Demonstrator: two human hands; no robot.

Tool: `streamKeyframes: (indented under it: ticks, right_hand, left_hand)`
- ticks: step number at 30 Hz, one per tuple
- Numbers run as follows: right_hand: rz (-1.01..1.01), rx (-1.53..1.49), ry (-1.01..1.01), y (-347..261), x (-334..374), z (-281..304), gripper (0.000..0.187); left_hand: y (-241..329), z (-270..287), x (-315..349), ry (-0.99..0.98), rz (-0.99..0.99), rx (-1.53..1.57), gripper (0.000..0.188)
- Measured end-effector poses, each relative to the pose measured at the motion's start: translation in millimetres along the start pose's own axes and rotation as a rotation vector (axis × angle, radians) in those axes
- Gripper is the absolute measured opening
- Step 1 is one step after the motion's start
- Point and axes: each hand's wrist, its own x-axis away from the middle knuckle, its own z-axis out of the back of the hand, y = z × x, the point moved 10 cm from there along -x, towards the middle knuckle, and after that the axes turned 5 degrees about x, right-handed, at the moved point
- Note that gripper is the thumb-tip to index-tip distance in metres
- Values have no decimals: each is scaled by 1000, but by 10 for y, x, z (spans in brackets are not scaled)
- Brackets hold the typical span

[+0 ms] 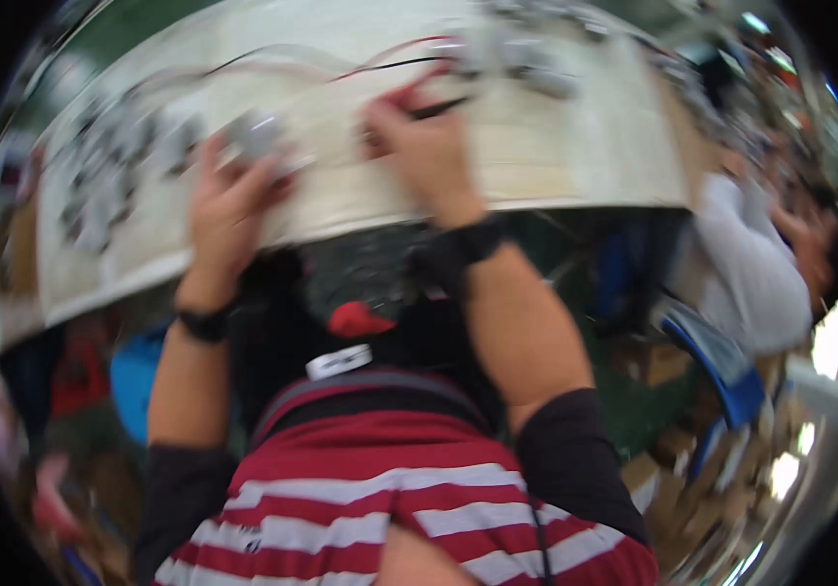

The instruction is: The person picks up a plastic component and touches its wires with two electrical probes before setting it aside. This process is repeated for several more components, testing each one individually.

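Observation:
My left hand (227, 200) is at the table's near side, fingers closed round a small silvery-grey rounded part (256, 137). Blur hides the part's exact kind. To its right, my right hand (429, 156) is closed on a thin black pen-like tool (440, 107). A red strip also shows by its fingertips, too smeared to name. The two hands are apart, both above the pale table top (331, 195). Just beyond them, a thin red and black wire (390, 64) runs across the table toward a grey part (463, 54).
Many similar grey parts (111, 166) lie in a loose group at the left. More grey parts (536, 73) sit at the far right. A person in a light top (751, 264) is to the right, near a blue chair (717, 366). Cardboard boxes (658, 361) stand below.

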Motion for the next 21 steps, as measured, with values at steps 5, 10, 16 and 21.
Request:
streamKeyframes:
  ticks: [5, 10, 16, 21]
  right_hand:
    - [-327, -488, 54, -79, 79, -251, 17]
    - [-298, -461, 6, -226, 61, -426, 18]
    - [-310, -354, -45, -225, 33, -519, 18]
    - [-310, -278, -61, -214, 29, -537, 18]
  left_hand:
    - [108, -78, 55, -3, -53, 42, 51]
    - [129, -76, 75, -29, -75, 28, 51]
    - [113, -123, 70, -30, -95, 30, 53]
    - [128, -148, 59, -49, -83, 12, 55]
